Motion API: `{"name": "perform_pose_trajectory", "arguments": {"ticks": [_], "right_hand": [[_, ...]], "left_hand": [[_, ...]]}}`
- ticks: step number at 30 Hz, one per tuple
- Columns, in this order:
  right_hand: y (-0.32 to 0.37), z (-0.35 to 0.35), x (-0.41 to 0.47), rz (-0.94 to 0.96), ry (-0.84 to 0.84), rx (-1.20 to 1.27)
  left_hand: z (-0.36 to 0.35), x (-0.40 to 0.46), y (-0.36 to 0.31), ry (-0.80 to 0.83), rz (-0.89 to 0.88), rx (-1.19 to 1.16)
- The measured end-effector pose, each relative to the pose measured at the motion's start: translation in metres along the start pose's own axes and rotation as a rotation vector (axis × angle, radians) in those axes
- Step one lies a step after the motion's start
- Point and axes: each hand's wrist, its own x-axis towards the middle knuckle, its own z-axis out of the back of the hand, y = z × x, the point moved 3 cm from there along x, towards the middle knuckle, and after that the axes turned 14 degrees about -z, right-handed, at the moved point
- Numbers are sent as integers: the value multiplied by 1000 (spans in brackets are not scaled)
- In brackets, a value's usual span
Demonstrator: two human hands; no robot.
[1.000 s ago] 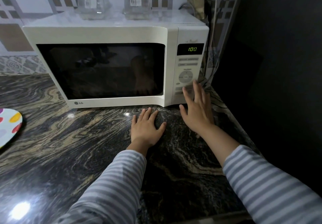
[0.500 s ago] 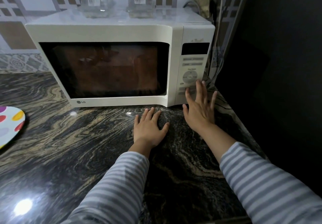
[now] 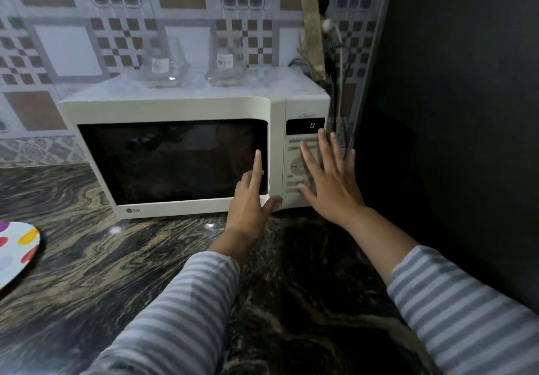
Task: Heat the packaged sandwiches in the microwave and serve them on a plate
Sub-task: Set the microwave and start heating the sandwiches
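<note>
A white microwave [image 3: 175,106] stands on the dark marble counter with its door shut and its window dark. Its display [image 3: 312,125] reads 0. My left hand [image 3: 250,199] is raised against the door's right edge, forefinger pointing up, holding nothing. Spread flat with nothing in it, my right hand [image 3: 329,179] covers the control panel [image 3: 294,167]. At the left edge of the counter lies a white plate [image 3: 17,252] with coloured spots. The sandwiches are hidden from view.
Two clear glass containers [image 3: 163,65] stand on top of the microwave. Cables [image 3: 338,53] hang by the wall to its right. A dark tall surface [image 3: 452,112] fills the right side. The marble counter [image 3: 116,272] stretches in front.
The microwave's inside light has gone out and the display now reads 0. Both hands have lifted off the counter, the left to the door's edge, the right higher over the panel.
</note>
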Motion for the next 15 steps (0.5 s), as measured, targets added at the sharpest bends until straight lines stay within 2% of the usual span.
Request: {"name": "perform_pose_trajectory", "arguments": {"ticks": [4,7,12,15], "right_hand": [[5,25,30,52,-90,24],[6,35,52,118,-173,-54],[8,34,77,243,-255,-215],[10,29,80,240,-291,-265]], "left_hand": [[7,34,-5,-27,-75,-101],[10,48,-5,-3,-110,-112],[8,55,-4,12,-71,-158],[5,56,0,2,-76,-120]]}}
